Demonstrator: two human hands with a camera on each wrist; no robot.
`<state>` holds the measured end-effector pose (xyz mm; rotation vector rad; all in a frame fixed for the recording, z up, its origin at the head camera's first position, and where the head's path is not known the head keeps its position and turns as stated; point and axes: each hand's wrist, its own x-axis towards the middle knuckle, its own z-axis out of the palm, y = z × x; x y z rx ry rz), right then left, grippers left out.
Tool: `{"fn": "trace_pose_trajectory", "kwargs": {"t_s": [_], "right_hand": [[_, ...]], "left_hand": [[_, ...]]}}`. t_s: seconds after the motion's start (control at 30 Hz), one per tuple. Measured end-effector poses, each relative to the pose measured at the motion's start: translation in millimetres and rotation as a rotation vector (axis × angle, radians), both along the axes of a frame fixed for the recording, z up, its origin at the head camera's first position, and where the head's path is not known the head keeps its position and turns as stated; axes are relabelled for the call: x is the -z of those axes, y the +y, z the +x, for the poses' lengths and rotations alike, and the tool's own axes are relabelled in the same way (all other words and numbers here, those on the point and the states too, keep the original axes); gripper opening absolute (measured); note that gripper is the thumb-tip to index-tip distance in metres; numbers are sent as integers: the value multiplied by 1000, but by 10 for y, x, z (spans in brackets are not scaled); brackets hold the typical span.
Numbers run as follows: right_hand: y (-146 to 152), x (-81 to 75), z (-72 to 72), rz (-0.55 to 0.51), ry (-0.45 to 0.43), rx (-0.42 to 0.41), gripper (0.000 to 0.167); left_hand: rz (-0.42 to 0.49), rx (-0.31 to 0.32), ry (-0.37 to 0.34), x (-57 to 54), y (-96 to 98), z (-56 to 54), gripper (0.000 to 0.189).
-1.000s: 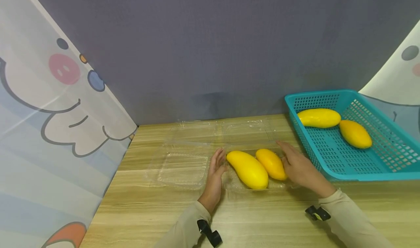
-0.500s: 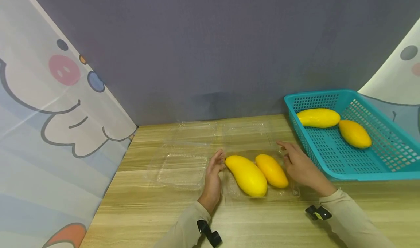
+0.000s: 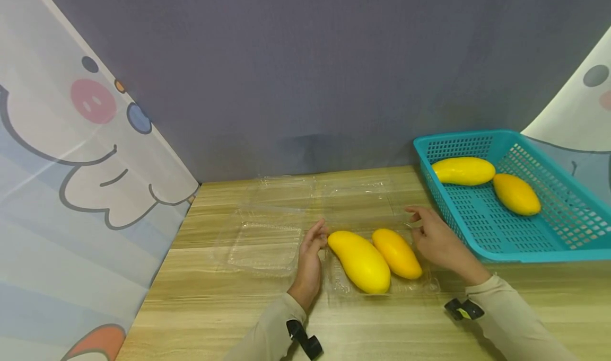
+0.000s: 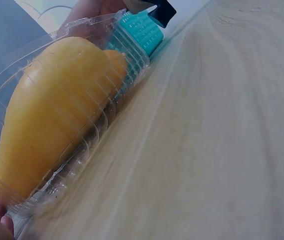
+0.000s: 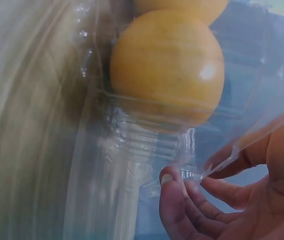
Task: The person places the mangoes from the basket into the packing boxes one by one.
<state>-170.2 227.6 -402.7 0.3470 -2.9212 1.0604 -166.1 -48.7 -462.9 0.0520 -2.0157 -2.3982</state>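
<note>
In the head view, a larger yellow mango [image 3: 359,263] and a smaller orange-yellow mango [image 3: 397,254] lie side by side in a clear plastic clamshell container [image 3: 431,287]. Its clear lid [image 3: 360,201] lies folded back behind it. My right hand [image 3: 436,244] is at the far right corner; the right wrist view shows its fingers pinching the plastic edge. At the far left corner is my left hand [image 3: 309,263], its fingertips [image 4: 3,216] touching the plastic in the left wrist view. Whether they pinch it I cannot tell.
A second clear clamshell container [image 3: 264,247] stands open on the left, its lid folded back. On the right, a teal plastic basket [image 3: 549,256] holds a yellow mango [image 3: 463,171] and an orange mango [image 3: 517,194]. A grey wall [image 3: 305,85] closes off the back.
The container with its two mangoes has slid toward me. My hands stay at its sides, now nearer its far corners, and the right fingers are bent more.
</note>
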Motion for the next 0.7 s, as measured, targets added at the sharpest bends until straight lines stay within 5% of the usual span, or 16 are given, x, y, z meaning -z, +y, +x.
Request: {"fn": "trace_pose_trajectory", "kwargs": {"t_s": [0.3, 0.7], "right_hand": [[21, 33, -72, -102, -145, 19, 66], [49, 132, -120, -170, -76, 3, 60]], "left_hand": [[40, 15, -8, 12, 10, -9, 59], [42, 29, 35, 49, -1, -52, 53]]}}
